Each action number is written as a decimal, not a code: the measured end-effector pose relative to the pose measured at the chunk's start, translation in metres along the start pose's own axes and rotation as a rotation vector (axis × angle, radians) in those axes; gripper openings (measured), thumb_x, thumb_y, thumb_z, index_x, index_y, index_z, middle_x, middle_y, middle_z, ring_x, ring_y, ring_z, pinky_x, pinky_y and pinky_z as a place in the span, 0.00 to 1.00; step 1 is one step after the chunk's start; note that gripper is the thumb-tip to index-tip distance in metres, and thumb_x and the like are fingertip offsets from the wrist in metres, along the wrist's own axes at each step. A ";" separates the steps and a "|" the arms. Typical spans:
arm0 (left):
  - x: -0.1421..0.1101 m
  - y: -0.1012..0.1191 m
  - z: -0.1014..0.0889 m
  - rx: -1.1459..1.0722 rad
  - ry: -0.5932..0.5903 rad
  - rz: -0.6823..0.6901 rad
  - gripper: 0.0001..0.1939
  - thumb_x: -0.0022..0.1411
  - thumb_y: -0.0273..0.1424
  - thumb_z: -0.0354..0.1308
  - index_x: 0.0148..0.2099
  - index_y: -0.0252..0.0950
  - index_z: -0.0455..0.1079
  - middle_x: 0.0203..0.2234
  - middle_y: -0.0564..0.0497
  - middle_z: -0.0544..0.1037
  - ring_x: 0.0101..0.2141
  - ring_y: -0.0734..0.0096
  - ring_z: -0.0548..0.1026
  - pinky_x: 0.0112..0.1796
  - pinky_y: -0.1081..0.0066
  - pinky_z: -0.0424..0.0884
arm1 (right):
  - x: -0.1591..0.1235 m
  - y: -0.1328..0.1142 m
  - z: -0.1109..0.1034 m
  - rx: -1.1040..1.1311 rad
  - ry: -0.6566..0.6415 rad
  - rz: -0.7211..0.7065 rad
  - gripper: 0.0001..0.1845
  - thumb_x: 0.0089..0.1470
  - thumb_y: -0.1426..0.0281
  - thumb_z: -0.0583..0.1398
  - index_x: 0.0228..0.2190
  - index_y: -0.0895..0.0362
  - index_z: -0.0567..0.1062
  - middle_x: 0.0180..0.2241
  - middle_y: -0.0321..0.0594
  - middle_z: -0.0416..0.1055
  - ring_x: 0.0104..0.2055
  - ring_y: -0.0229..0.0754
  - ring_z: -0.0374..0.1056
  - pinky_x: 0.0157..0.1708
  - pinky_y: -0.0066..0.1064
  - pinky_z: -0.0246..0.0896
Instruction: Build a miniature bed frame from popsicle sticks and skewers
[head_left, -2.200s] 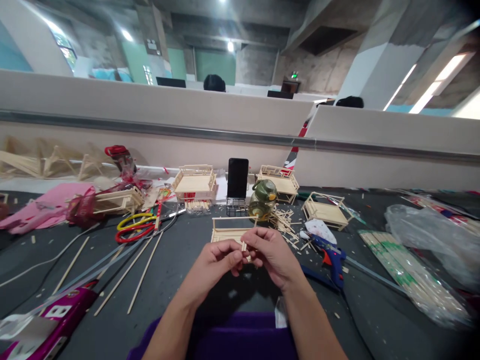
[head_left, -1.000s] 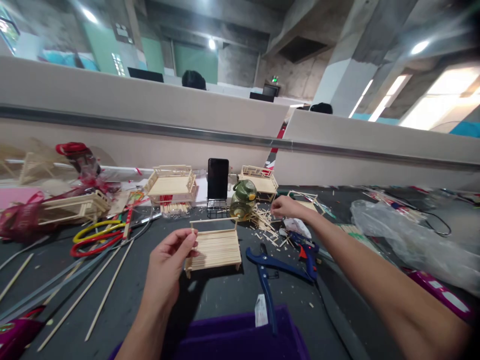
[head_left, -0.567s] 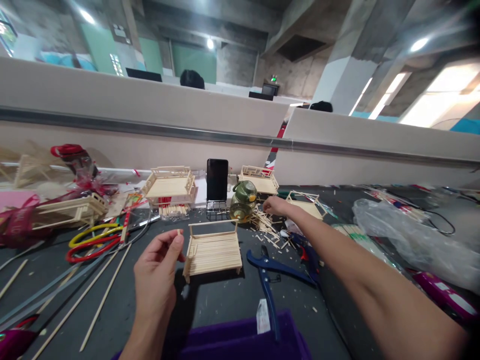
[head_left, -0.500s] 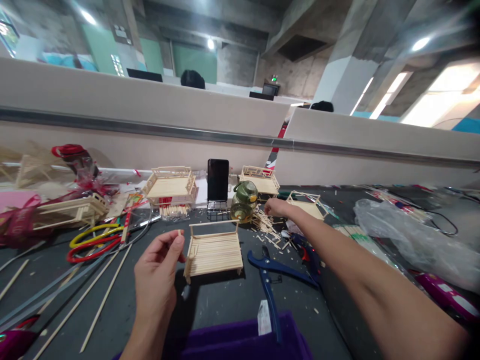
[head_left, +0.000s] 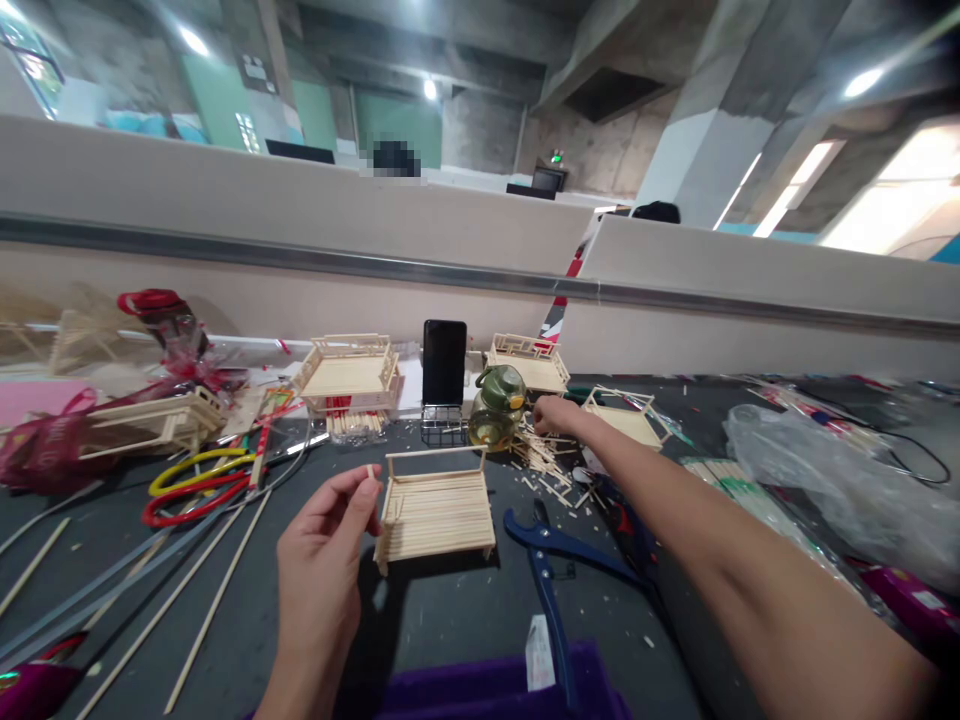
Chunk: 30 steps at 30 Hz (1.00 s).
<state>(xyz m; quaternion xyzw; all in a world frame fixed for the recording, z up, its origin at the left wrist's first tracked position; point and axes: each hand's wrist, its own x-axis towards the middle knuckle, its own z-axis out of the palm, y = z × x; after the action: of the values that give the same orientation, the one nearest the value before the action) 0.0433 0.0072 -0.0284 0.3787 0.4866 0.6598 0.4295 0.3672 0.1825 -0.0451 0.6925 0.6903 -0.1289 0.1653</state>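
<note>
Left hand [head_left: 322, 553]: pinching stick [head_left: 370, 472] | right hand [head_left: 561, 418]: stick pile [head_left: 544, 455] | label [head_left: 538, 652]: illegible

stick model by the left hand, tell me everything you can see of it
The stick model is pale and looks wooden: a flat slatted deck, short legs, a raised rail along the far edge on end posts, short sticks at its left end. It stands upright on the dark table. Whether the left hand touches it is unclear.
</note>
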 end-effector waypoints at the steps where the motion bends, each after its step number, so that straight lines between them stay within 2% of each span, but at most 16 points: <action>1: 0.000 0.000 0.000 -0.003 -0.004 -0.009 0.14 0.52 0.37 0.67 0.40 0.37 0.77 0.27 0.55 0.75 0.24 0.80 0.64 0.26 0.80 0.63 | 0.000 -0.001 0.000 0.007 -0.004 0.008 0.18 0.60 0.64 0.59 0.50 0.57 0.70 0.50 0.44 0.68 0.47 0.46 0.69 0.45 0.42 0.68; 7: -0.001 -0.001 0.000 -0.005 -0.026 -0.015 0.15 0.50 0.37 0.68 0.40 0.36 0.77 0.26 0.55 0.75 0.23 0.80 0.64 0.25 0.80 0.63 | -0.005 -0.009 0.000 0.107 -0.015 0.033 0.18 0.60 0.64 0.59 0.50 0.58 0.69 0.50 0.44 0.68 0.47 0.45 0.69 0.44 0.43 0.68; 10: 0.001 -0.001 0.000 -0.039 -0.030 -0.045 0.15 0.49 0.37 0.69 0.39 0.36 0.77 0.27 0.54 0.76 0.23 0.81 0.65 0.25 0.80 0.63 | -0.019 -0.004 -0.013 0.212 -0.009 0.024 0.12 0.56 0.66 0.62 0.39 0.63 0.76 0.39 0.45 0.75 0.38 0.44 0.72 0.36 0.35 0.69; 12: 0.001 0.000 0.000 -0.089 -0.044 -0.087 0.16 0.48 0.36 0.70 0.39 0.35 0.77 0.27 0.54 0.76 0.23 0.81 0.66 0.24 0.80 0.64 | -0.036 0.002 -0.026 0.305 0.016 -0.011 0.08 0.52 0.71 0.63 0.29 0.64 0.78 0.28 0.44 0.76 0.30 0.42 0.72 0.27 0.29 0.65; 13: 0.001 0.001 -0.001 -0.115 -0.055 -0.114 0.16 0.47 0.36 0.70 0.38 0.35 0.77 0.27 0.54 0.76 0.23 0.81 0.66 0.24 0.81 0.65 | -0.047 0.005 -0.033 0.357 0.040 -0.042 0.07 0.51 0.72 0.61 0.28 0.64 0.78 0.26 0.43 0.76 0.28 0.40 0.71 0.25 0.27 0.63; 15: 0.001 0.003 0.000 -0.162 -0.086 -0.179 0.17 0.46 0.36 0.71 0.39 0.34 0.77 0.27 0.54 0.75 0.23 0.81 0.68 0.24 0.80 0.66 | -0.077 0.007 -0.044 0.461 0.082 -0.116 0.09 0.52 0.73 0.59 0.35 0.62 0.77 0.29 0.42 0.77 0.28 0.38 0.71 0.22 0.24 0.60; 17: -0.001 0.005 0.000 -0.198 -0.117 -0.243 0.18 0.46 0.36 0.71 0.39 0.34 0.77 0.27 0.53 0.76 0.24 0.80 0.69 0.24 0.80 0.67 | -0.112 0.000 -0.049 0.593 0.111 -0.218 0.16 0.53 0.69 0.59 0.45 0.57 0.74 0.33 0.39 0.77 0.29 0.35 0.71 0.22 0.22 0.60; 19: -0.003 0.008 0.001 -0.226 -0.146 -0.287 0.19 0.46 0.36 0.71 0.40 0.33 0.76 0.28 0.52 0.76 0.24 0.79 0.70 0.24 0.80 0.69 | -0.146 -0.019 -0.046 1.002 0.127 -0.424 0.19 0.51 0.66 0.63 0.45 0.56 0.73 0.31 0.40 0.76 0.27 0.35 0.70 0.19 0.22 0.57; 22: -0.007 0.011 0.003 -0.261 -0.203 -0.337 0.17 0.46 0.35 0.71 0.38 0.33 0.76 0.27 0.52 0.77 0.24 0.80 0.71 0.25 0.80 0.71 | -0.185 -0.065 -0.032 1.354 0.078 -0.546 0.14 0.50 0.63 0.65 0.38 0.55 0.74 0.29 0.38 0.76 0.24 0.35 0.69 0.15 0.21 0.52; 24: -0.008 0.012 0.004 -0.284 -0.255 -0.378 0.16 0.46 0.35 0.71 0.37 0.32 0.76 0.26 0.52 0.76 0.23 0.81 0.71 0.24 0.80 0.71 | -0.198 -0.098 -0.021 1.476 0.032 -0.575 0.13 0.50 0.61 0.65 0.35 0.56 0.73 0.29 0.39 0.76 0.24 0.36 0.71 0.14 0.20 0.52; 26: -0.009 0.012 0.004 -0.296 -0.306 -0.412 0.15 0.47 0.35 0.71 0.36 0.32 0.76 0.25 0.52 0.76 0.22 0.81 0.71 0.24 0.80 0.71 | -0.200 -0.125 -0.011 1.551 0.042 -0.583 0.14 0.50 0.60 0.65 0.33 0.57 0.73 0.27 0.38 0.75 0.25 0.36 0.71 0.14 0.20 0.53; 30: -0.009 0.008 0.002 -0.284 -0.370 -0.430 0.15 0.48 0.36 0.70 0.36 0.32 0.77 0.25 0.52 0.76 0.22 0.79 0.72 0.24 0.79 0.72 | -0.191 -0.156 0.008 1.589 0.121 -0.526 0.17 0.47 0.57 0.66 0.32 0.58 0.75 0.23 0.34 0.71 0.23 0.35 0.68 0.15 0.20 0.54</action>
<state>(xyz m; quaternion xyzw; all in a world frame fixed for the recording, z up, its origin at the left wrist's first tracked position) 0.0466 -0.0016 -0.0208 0.3168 0.3721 0.5351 0.6891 0.2094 0.0040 0.0173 0.4251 0.5407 -0.5740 -0.4444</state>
